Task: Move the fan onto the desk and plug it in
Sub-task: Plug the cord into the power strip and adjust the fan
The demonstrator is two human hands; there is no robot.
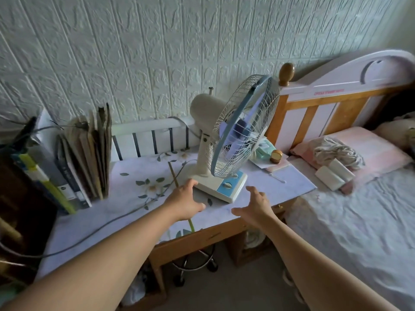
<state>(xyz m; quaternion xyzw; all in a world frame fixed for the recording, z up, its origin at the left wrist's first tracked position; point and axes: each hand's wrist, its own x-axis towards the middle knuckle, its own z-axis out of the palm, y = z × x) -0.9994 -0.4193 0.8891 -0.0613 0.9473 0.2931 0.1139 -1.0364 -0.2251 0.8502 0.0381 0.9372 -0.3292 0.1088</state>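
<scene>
The fan [233,135] stands upright on the counter [125,207], near its right end beside the bed [359,198]. The left hand [183,202] has its fingers [190,184] spread, tips touching the fan's base. The right hand [256,207] hovers apart, spread wide, holding nothing. A grey cord [107,223] trails left toward upright books [89,158]. The fan is cream with a blue-rimmed cage.

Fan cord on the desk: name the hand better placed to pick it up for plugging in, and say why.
Left. The left hand rests at the fan base corner, right beside the grey cord trailing leftward across the desk. The right hand hovers open on the fan's other side.
</scene>
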